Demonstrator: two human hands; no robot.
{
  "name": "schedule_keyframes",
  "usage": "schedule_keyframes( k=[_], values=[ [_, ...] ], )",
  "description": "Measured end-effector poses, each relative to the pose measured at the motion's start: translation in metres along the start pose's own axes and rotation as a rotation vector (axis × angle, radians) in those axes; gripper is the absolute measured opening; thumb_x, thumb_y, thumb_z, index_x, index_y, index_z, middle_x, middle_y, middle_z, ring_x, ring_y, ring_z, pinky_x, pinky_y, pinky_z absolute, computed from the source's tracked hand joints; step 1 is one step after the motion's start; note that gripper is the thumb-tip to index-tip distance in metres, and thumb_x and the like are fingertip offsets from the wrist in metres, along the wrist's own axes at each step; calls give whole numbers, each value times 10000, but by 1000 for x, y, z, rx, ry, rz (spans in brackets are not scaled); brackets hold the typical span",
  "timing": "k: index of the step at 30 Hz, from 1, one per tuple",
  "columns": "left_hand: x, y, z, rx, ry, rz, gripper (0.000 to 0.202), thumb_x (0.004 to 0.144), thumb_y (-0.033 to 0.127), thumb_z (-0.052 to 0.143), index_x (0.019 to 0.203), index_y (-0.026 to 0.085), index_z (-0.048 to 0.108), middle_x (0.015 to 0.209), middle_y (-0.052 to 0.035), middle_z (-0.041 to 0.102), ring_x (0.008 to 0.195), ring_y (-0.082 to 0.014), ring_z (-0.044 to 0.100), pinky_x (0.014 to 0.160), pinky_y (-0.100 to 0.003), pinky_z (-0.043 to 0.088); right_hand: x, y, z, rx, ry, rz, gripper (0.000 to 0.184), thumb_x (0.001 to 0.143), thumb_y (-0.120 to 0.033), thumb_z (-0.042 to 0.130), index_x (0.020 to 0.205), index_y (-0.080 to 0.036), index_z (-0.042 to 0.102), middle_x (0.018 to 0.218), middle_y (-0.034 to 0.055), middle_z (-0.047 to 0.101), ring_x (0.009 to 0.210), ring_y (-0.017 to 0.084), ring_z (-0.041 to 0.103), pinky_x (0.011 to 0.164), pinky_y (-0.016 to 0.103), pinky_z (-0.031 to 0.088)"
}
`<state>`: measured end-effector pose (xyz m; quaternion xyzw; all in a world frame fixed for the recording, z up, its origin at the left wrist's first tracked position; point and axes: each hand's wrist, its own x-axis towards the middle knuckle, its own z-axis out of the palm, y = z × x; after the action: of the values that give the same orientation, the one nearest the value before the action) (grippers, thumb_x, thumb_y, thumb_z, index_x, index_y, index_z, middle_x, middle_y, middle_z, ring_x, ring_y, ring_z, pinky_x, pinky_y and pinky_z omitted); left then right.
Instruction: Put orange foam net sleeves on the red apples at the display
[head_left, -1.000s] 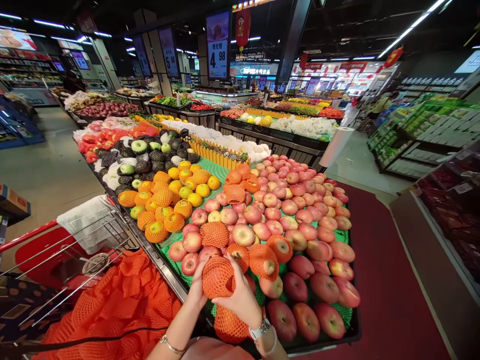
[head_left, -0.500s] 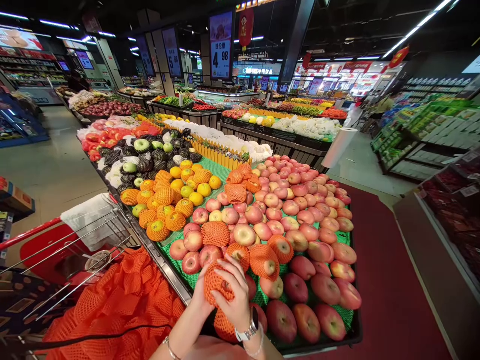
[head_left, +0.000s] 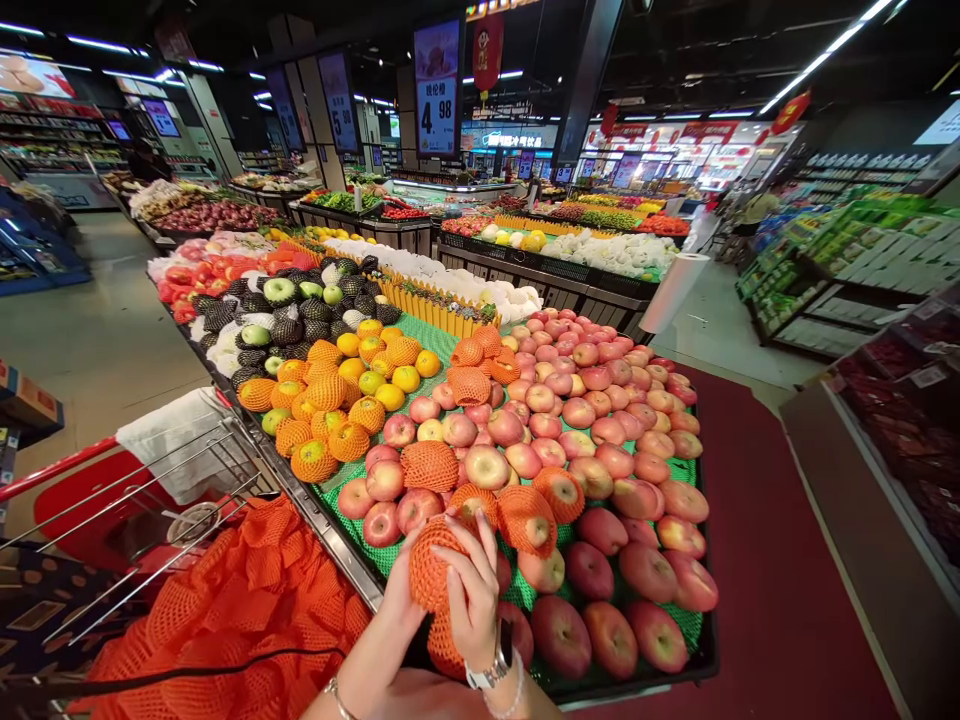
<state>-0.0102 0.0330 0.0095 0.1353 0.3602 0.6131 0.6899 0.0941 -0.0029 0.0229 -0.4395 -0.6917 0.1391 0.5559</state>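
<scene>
Between my two hands is an apple wrapped in an orange foam net (head_left: pixel 431 565), held above the near edge of the fruit display. My left hand (head_left: pixel 401 598) supports it from the left, its fingers mostly hidden behind the net. The fingers of my right hand (head_left: pixel 474 592) curve over its right side. Below, another orange foam net (head_left: pixel 444 645) shows, partly covered by my right hand. Bare apples (head_left: pixel 561 638) lie to the right, and netted apples (head_left: pixel 527 520) sit just beyond my hands.
A shopping cart (head_left: pixel 82 450) stands at the left, beside a heap of orange foam nets (head_left: pixel 247 600) crossed by a black cable. Netted oranges (head_left: pixel 326 390) and black-netted green fruit (head_left: pixel 281 290) fill the display's left side. A plastic bag roll (head_left: pixel 675 292) rises at the far corner.
The net now covers more of the apple's front, where a bit of red skin showed before. My right fingers have shifted to its right side. The view has moved slightly.
</scene>
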Motion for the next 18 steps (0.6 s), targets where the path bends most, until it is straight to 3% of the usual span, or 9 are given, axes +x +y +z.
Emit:
schedule_keyframes(
  k=[3, 5, 7, 10, 13, 18],
  values=[
    [-3, 4, -3, 2, 40, 55, 161, 815, 167, 603, 824, 208, 759, 891, -22, 804, 984, -246, 744, 1056, -348, 515, -4, 3, 3, 92, -16, -5, 479, 978, -177, 363, 1373, -343, 577, 1348, 19, 676, 1395, 278, 515, 1141, 535, 464],
    [-3, 5, -4, 8, 75, 86, 172, 769, 152, 643, 866, 200, 776, 968, -36, 808, 1013, -234, 737, 1055, -323, 514, -6, 5, 5, 117, 30, -23, 454, 1001, -354, 401, 1436, -320, 526, 1412, 61, 629, 1371, 316, 539, 1106, 552, 496],
    [-3, 5, -4, 7, 98, 77, 183, 708, 173, 703, 867, 192, 791, 965, -48, 813, 946, -242, 754, 1024, -345, 546, -7, 7, 8, 89, 85, -15, 540, 969, -488, 479, 1473, -295, 493, 1495, 99, 549, 1376, 359, 527, 1079, 575, 512],
    [-5, 4, -1, 4, 119, 87, 223, 618, 193, 771, 838, 183, 807, 922, -61, 822, 899, -267, 765, 971, -382, 585, -5, 9, 9, 59, 54, 20, 476, 988, -339, 459, 1460, -320, 510, 1501, 74, 549, 1392, 336, 515, 1089, 568, 505],
    [-8, 7, 4, 2, 133, 108, 223, 589, 211, 799, 810, 184, 810, 929, -70, 826, 979, -289, 758, 983, -386, 579, -3, 10, 9, 108, -4, 35, 490, 985, -185, 369, 1397, -357, 573, 1412, 27, 632, 1377, 288, 535, 1103, 539, 496],
    [-11, 13, 12, 6, 135, 74, 216, 618, 260, 825, 815, 173, 807, 1006, -99, 822, 1129, -312, 713, 1104, -422, 489, -7, 12, 10, 221, 11, 110, 483, 995, -191, 343, 1345, -372, 622, 1336, 17, 674, 1317, 265, 580, 1106, 510, 491]
  ],
)
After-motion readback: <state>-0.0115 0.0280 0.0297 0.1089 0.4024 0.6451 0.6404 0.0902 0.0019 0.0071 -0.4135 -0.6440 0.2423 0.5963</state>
